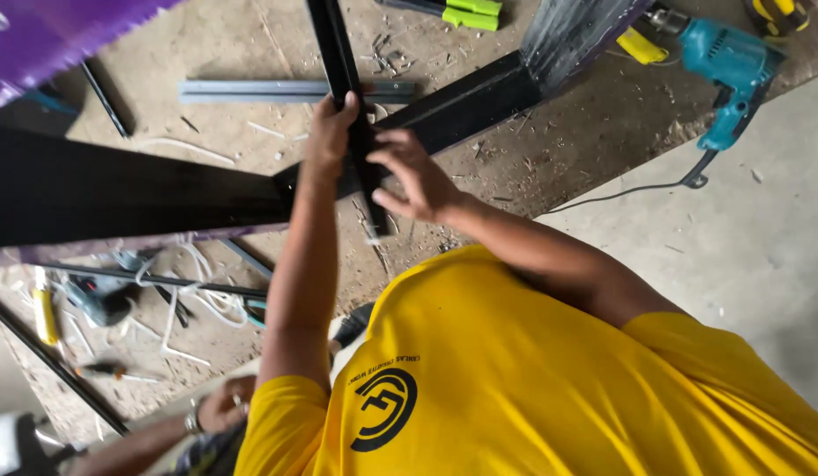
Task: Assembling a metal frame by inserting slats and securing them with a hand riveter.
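Slippage risk at centre frame: left hand (328, 134) grips narrow black bar (326, 35), right hand (419, 181) only rests open-fingered against it, so bar may skid across wide black beam (118, 189).

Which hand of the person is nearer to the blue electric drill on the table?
Right. The right hand rests on the narrow black bar, down the table from the blue drill; the left hand grips that bar on its far side, farther away.
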